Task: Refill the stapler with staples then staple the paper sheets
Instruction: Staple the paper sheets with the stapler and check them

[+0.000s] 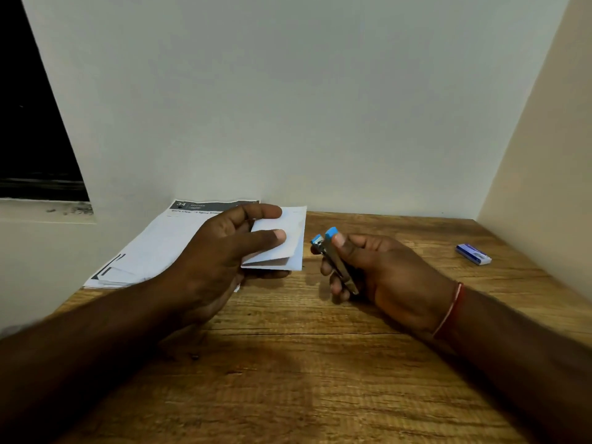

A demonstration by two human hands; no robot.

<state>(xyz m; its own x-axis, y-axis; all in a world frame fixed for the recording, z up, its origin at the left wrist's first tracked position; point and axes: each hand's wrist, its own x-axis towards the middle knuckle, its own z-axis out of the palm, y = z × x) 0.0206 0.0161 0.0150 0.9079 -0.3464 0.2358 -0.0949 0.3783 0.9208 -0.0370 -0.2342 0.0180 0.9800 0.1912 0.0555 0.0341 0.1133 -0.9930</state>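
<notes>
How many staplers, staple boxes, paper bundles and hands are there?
Staplers: 1, the stapler in the right hand
Staple boxes: 1, the staple box
Paper bundles: 2, the folded sheets in the left hand and the printed stack
Hands: 2
Total: 6

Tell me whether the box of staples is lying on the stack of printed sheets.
No, the blue staple box lies on the wooden table at the far right, apart from the printed sheets at the left.
</notes>
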